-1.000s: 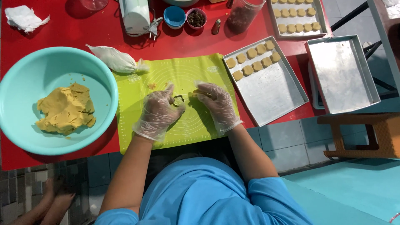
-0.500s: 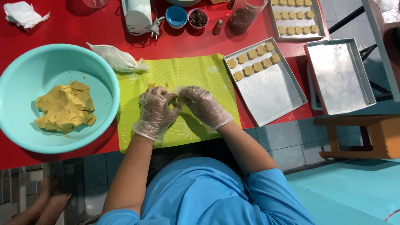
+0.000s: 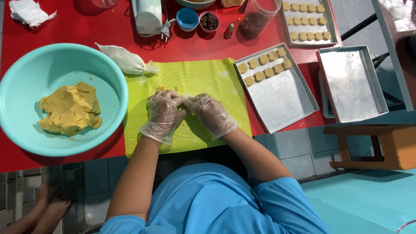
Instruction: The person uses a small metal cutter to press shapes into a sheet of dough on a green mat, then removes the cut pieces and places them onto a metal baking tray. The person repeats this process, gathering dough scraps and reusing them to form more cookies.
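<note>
My left hand (image 3: 164, 115) and my right hand (image 3: 210, 113), both in clear plastic gloves, meet fingertip to fingertip over the green silicone mat (image 3: 199, 80). Whatever they pinch between them is hidden by the fingers. Small yellow dough crumbs (image 3: 161, 88) lie on the mat just beyond my left hand. A turquoise bowl (image 3: 26, 69) with a lump of yellow dough (image 3: 69, 110) stands to the left. A metal tray (image 3: 286, 102) with several shaped dough pieces (image 3: 264, 67) lies to the right of the mat.
On the red table (image 3: 56, 26) are a white piping bag (image 3: 125, 60), a crumpled tissue (image 3: 28, 12), a hand mixer (image 3: 147, 16), small cups, a dark jar (image 3: 255, 19), a tray full of dough pieces (image 3: 305, 19) and an empty tray (image 3: 351, 82). A wooden stool (image 3: 381, 145) stands at right.
My hands have come together over the mat from slightly apart. The small ring-shaped thing seen between them a second ago is now hidden under the fingers.
</note>
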